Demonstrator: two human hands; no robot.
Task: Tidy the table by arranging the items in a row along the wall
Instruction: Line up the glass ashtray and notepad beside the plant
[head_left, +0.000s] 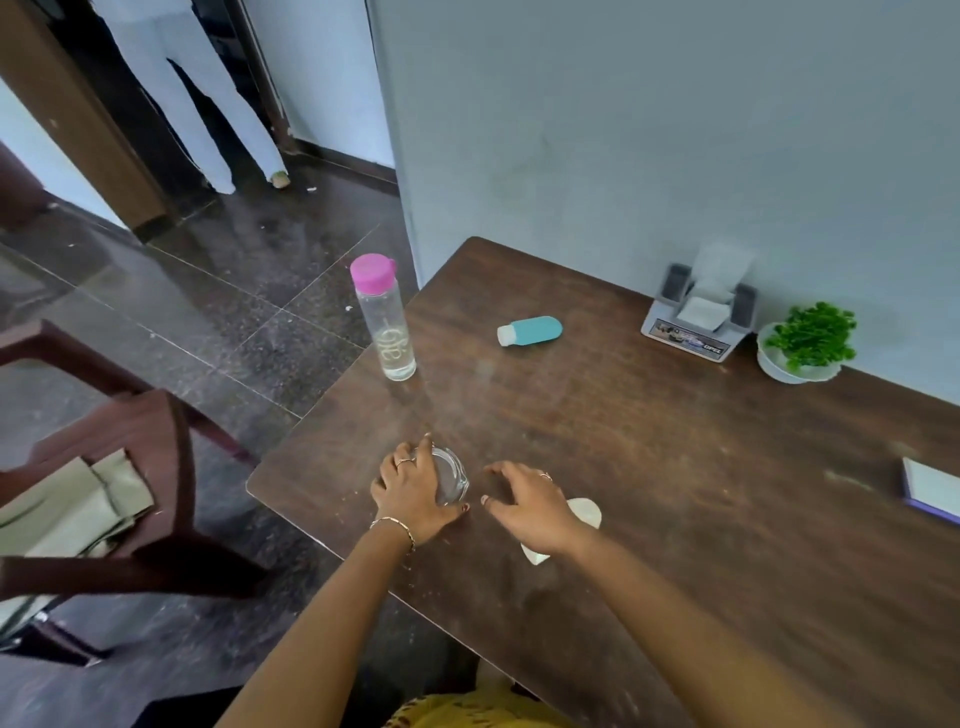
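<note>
My left hand (413, 493) is wrapped around a small clear glass (453, 475) near the table's front left corner. Just right of it, my right hand (530, 501) hovers with fingers spread and holds nothing; a cream, rounded object (587, 512) lies partly hidden under its wrist. A clear bottle with a pink cap (384, 319) stands upright at the left edge. A teal bottle with a white cap (530, 330) lies on its side mid-table. Against the wall stand a grey tissue holder (696, 319) and a small green plant in a white pot (802, 345).
The brown wooden table (649, 467) meets the grey wall at the back. A purple-edged notebook (930, 488) lies at the right edge. A dark chair (130, 467) with folded cloth stands to the left. A person in white trousers (208, 104) stands in the doorway.
</note>
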